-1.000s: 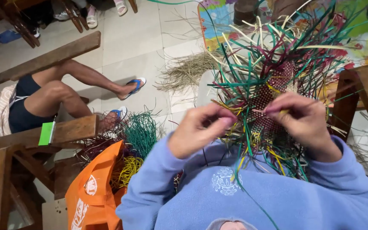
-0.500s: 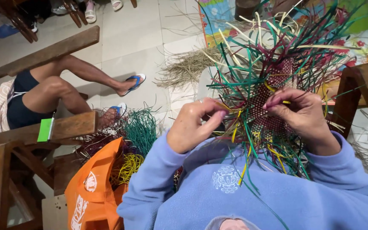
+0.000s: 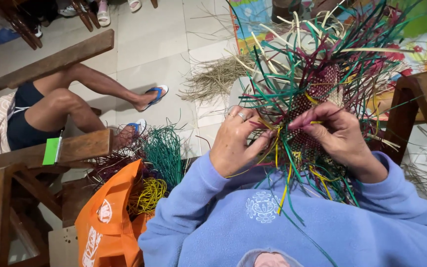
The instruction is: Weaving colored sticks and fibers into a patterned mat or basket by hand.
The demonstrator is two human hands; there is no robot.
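- Close against the person's chest, the woven piece is held up off any surface, tilted toward the face, so the tight maroon-and-cream mesh at its middle can be seen and reached from both sides.
- Left of the woven piece, the left hand presses in on its edge; its grip is closed on a few loose strips, thumb and fingers pinched, which seems to steady the work.
- Right of the woven piece, the right hand has its grip closed on a yellow strip, fingertips pinched right at the mesh, as one would to thread it through.
- Above and below the woven piece, unworked green, maroon and pale strips fan out freely, left long so they stay clear of the fingers.
- Lower left of the woven piece, an orange bag sits beside bundles of green, yellow and purple strips, within arm's reach.
- Further left of the woven piece, another person's legs rest by a wooden bench carrying a green card.
- Beyond the woven piece, dry pale fibres lie on the tiled floor.
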